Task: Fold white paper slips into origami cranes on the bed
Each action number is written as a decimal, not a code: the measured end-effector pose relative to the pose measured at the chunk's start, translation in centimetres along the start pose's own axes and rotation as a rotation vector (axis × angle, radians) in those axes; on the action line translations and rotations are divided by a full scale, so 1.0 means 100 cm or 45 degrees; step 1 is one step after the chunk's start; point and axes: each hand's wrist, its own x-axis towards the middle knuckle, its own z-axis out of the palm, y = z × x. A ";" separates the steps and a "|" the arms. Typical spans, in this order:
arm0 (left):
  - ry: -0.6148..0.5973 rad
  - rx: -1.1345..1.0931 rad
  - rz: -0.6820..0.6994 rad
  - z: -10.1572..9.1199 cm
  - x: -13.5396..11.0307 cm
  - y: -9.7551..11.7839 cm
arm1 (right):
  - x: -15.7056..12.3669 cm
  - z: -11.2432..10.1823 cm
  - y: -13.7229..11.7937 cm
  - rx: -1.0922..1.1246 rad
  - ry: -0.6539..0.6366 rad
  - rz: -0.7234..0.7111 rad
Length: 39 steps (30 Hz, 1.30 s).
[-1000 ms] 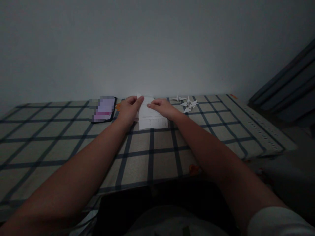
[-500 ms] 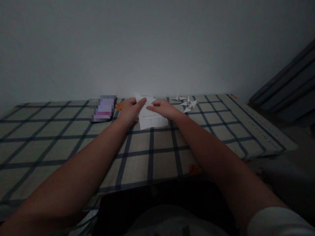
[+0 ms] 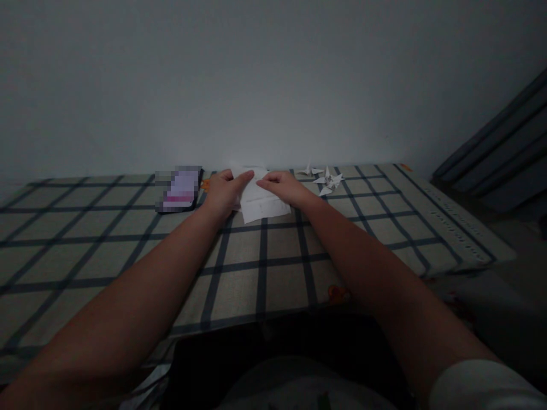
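Observation:
A white sheet of paper [image 3: 264, 209] with crease lines lies near the table's far edge, between my two hands. My left hand [image 3: 223, 193] grips its left side, the thumb laid across the top and the other fingers partly hidden. Over the paper's right part, my right hand [image 3: 282, 187] is closed in a pinch, with thumb and forefinger on the sheet. Just right of that hand sit several folded paper cranes: one crane [image 3: 310, 170] is apart at the back, and a cluster of cranes [image 3: 330, 181] is nearer.
A phone [image 3: 182, 192] with a lit, blurred-out screen rests left of my left hand. The checked tablecloth [image 3: 256, 256] covers the table, which meets a plain wall [image 3: 273, 80] behind. Grey curtains [image 3: 504, 148] hang at the right. Orange printed patterns show on the cloth.
My right hand has shifted slightly, its thumb and forefinger now closer together on the paper. The paper's near edge has moved a little away from me. The cranes and phone have stayed put.

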 end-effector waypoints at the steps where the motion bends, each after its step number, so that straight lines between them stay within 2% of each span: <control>1: -0.024 -0.045 -0.045 0.001 0.000 0.000 | 0.000 0.000 0.000 0.003 0.009 0.000; 5: -0.056 -0.048 -0.193 0.003 -0.001 0.001 | 0.000 0.000 0.001 0.005 0.032 -0.015; 12: 0.040 0.061 -0.059 0.001 -0.001 0.000 | 0.001 -0.001 0.000 0.028 0.073 -0.002; 19: -0.044 0.086 -0.162 0.001 0.001 -0.005 | 0.001 -0.002 -0.002 0.014 0.124 -0.003; 22: -0.060 0.129 -0.113 0.001 -0.001 -0.005 | 0.000 -0.001 -0.004 0.016 0.136 -0.007; 27: 0.060 0.173 -0.057 0.000 0.000 -0.004 | 0.001 -0.002 -0.004 0.095 0.179 0.083; 33: -0.002 0.032 -0.061 0.003 -0.001 -0.005 | 0.001 -0.002 -0.006 0.063 0.169 0.075; 39: -0.025 0.160 0.054 0.003 -0.007 -0.001 | 0.001 0.000 -0.005 0.097 0.137 0.096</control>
